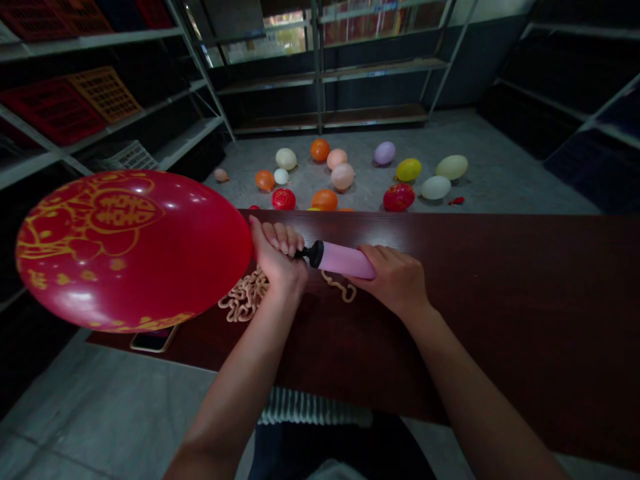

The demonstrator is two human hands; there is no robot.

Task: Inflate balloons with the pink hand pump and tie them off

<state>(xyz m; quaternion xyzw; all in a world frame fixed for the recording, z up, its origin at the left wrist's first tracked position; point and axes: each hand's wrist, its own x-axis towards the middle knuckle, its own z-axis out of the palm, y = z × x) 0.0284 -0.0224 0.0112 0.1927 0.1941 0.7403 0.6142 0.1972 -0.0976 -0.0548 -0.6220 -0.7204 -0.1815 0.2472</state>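
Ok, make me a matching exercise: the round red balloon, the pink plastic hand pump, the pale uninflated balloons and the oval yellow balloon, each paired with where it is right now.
Things:
1. Round red balloon with gold print
2. Pink plastic hand pump
3. Tangle of pale uninflated balloons
4. Oval yellow balloon

Places:
A. Gripped by the right hand
B. Lying on the grey floor
C. Held at its base by the left hand
D. Lying on the dark wooden table

Pairs: 1-C, 2-A, 3-D, 4-B
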